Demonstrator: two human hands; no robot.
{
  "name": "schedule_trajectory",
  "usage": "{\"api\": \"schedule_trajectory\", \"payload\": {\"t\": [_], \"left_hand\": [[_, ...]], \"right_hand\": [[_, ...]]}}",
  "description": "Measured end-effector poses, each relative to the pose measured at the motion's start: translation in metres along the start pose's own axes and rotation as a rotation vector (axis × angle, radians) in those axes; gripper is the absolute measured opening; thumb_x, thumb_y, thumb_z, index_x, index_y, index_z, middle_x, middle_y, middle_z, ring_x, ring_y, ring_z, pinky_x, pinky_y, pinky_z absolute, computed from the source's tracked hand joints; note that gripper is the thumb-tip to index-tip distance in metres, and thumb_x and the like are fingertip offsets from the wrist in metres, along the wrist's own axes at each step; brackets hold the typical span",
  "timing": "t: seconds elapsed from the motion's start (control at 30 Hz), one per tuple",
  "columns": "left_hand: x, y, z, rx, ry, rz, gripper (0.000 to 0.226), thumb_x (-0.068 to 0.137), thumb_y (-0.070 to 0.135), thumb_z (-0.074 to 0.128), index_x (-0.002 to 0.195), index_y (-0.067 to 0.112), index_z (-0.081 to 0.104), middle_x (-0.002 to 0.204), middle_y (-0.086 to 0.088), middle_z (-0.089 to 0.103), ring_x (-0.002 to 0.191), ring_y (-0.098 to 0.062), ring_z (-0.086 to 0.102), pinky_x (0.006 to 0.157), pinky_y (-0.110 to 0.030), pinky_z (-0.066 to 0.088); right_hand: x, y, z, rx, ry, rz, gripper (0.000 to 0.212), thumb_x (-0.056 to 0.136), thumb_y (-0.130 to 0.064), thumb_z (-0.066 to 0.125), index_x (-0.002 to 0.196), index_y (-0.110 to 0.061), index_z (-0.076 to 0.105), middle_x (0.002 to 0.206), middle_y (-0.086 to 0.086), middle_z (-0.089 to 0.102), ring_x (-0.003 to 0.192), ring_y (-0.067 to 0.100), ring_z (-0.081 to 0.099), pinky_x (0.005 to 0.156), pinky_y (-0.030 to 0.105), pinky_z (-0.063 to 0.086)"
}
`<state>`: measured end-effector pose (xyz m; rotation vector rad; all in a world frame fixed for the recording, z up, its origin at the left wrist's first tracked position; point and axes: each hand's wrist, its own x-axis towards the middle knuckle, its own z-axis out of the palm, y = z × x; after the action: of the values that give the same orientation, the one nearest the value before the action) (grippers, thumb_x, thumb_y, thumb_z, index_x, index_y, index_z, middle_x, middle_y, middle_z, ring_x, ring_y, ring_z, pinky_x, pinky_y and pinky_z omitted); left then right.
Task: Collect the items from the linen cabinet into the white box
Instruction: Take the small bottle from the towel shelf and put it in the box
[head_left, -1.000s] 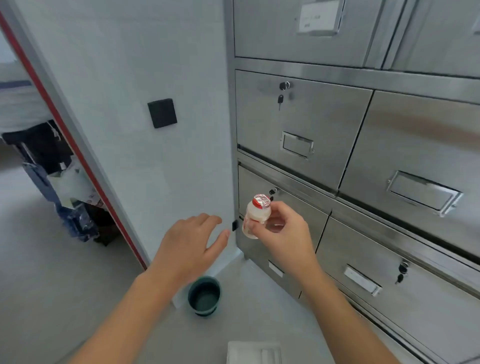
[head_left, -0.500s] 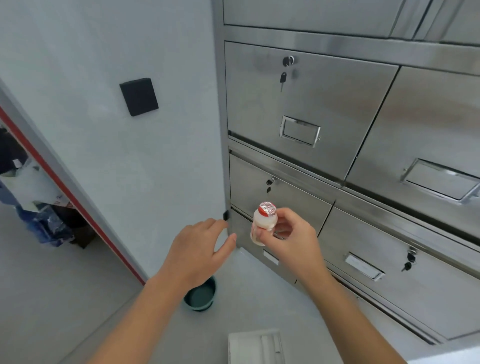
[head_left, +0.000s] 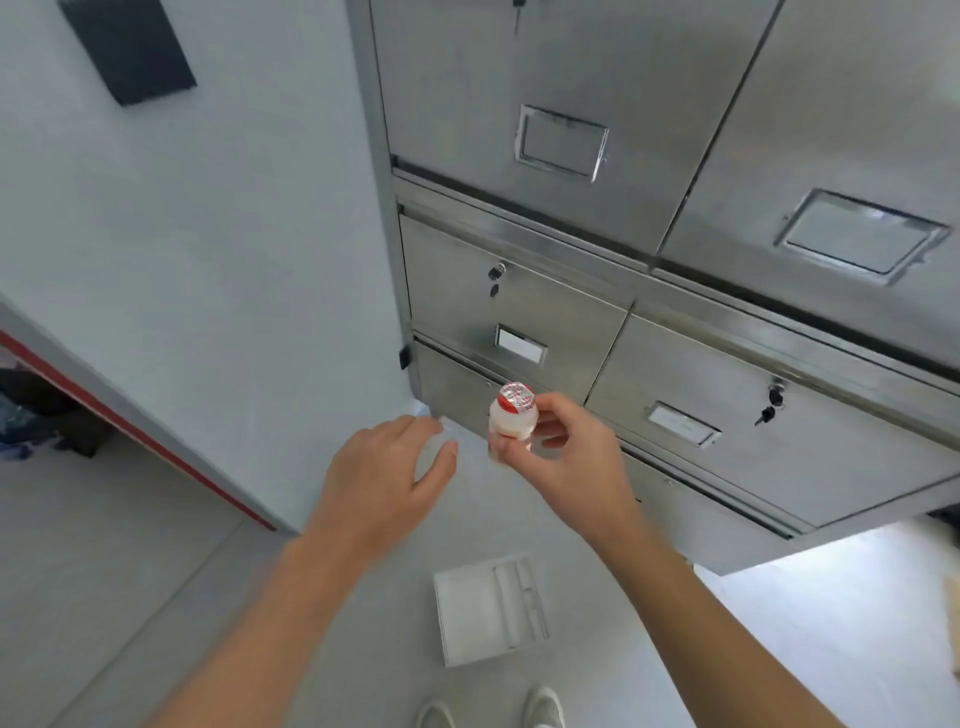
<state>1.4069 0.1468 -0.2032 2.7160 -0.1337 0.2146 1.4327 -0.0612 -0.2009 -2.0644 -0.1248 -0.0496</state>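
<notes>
My right hand (head_left: 566, 457) grips a small white bottle (head_left: 511, 421) with a red foil lid, held upright in front of the steel linen cabinet (head_left: 649, 156). To the left of the bottle hovers my left hand (head_left: 384, 478), fingers spread, holding nothing and not touching the bottle. The white box (head_left: 491, 610) lies on the floor below my hands, in front of my shoes; something pale and long lies inside it. All cabinet drawers in view are closed.
A white wall (head_left: 208, 260) with a black plate (head_left: 130, 47) stands left of the cabinet. A red-edged door frame (head_left: 130, 421) runs along the lower left. My shoes (head_left: 491, 709) are at the bottom edge. Grey floor surrounds the box.
The view has tilted down, so the white box and my shoes show fully and the green cup is out of sight. Both hands keep their pose, the bottle still in my right hand.
</notes>
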Motion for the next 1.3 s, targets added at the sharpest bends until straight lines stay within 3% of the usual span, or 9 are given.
{"api": "schedule_trajectory", "payload": {"t": [0.2, 0.37, 0.6, 0.7, 0.87, 1.3], "left_hand": [[-0.041, 0.001, 0.034, -0.048, -0.028, 0.059, 0.047, 0.091, 0.050, 0.039, 0.104, 0.017, 0.070, 0.095, 0.004, 0.072, 0.081, -0.022, 0.064, 0.068, -0.029, 0.042], [-0.068, 0.012, 0.023, -0.029, -0.029, -0.003, 0.050, 0.091, 0.055, 0.032, 0.107, 0.021, 0.066, 0.099, 0.007, 0.070, 0.084, -0.022, 0.062, 0.070, -0.031, 0.042], [-0.126, 0.026, 0.052, 0.070, -0.005, -0.074, 0.052, 0.092, 0.053, 0.034, 0.108, 0.018, 0.069, 0.098, 0.004, 0.072, 0.087, -0.021, 0.065, 0.073, -0.029, 0.045], [-0.147, 0.018, 0.096, 0.055, -0.109, -0.142, 0.057, 0.090, 0.059, 0.029, 0.112, 0.022, 0.066, 0.103, 0.005, 0.070, 0.093, -0.023, 0.064, 0.078, -0.035, 0.050], [-0.178, -0.015, 0.190, -0.078, -0.092, -0.284, 0.053, 0.090, 0.061, 0.030, 0.113, 0.027, 0.064, 0.108, 0.008, 0.068, 0.096, -0.017, 0.064, 0.079, -0.034, 0.049], [-0.234, -0.146, 0.491, -0.104, -0.178, -0.306, 0.046, 0.093, 0.056, 0.030, 0.110, 0.027, 0.062, 0.104, 0.012, 0.067, 0.094, -0.012, 0.062, 0.078, -0.033, 0.048]], "right_hand": [[-0.050, 0.030, 0.005, -0.068, -0.033, 0.101, 0.032, 0.079, -0.039, 0.086, 0.103, -0.038, 0.064, 0.089, -0.027, 0.069, 0.090, -0.007, 0.065, 0.081, 0.021, 0.053], [-0.073, 0.031, 0.003, -0.047, -0.071, 0.078, 0.032, 0.079, -0.040, 0.085, 0.102, -0.039, 0.064, 0.090, -0.026, 0.070, 0.090, -0.005, 0.065, 0.083, 0.026, 0.056], [-0.105, 0.079, 0.008, 0.015, -0.208, 0.059, 0.030, 0.080, -0.037, 0.085, 0.102, -0.038, 0.065, 0.091, -0.025, 0.070, 0.090, -0.006, 0.065, 0.079, 0.019, 0.052], [-0.124, 0.127, 0.022, 0.029, -0.223, 0.123, 0.030, 0.078, -0.037, 0.086, 0.102, -0.032, 0.069, 0.091, -0.021, 0.073, 0.087, -0.002, 0.067, 0.081, 0.026, 0.056], [-0.143, 0.220, 0.060, 0.019, -0.207, 0.238, 0.031, 0.076, -0.033, 0.087, 0.103, -0.032, 0.070, 0.091, -0.021, 0.073, 0.087, -0.002, 0.068, 0.084, 0.031, 0.059], [-0.171, 0.489, 0.247, 0.054, -0.180, 0.268, 0.031, 0.078, -0.033, 0.085, 0.104, -0.035, 0.070, 0.094, -0.025, 0.073, 0.091, 0.000, 0.070, 0.085, 0.032, 0.057]]}}
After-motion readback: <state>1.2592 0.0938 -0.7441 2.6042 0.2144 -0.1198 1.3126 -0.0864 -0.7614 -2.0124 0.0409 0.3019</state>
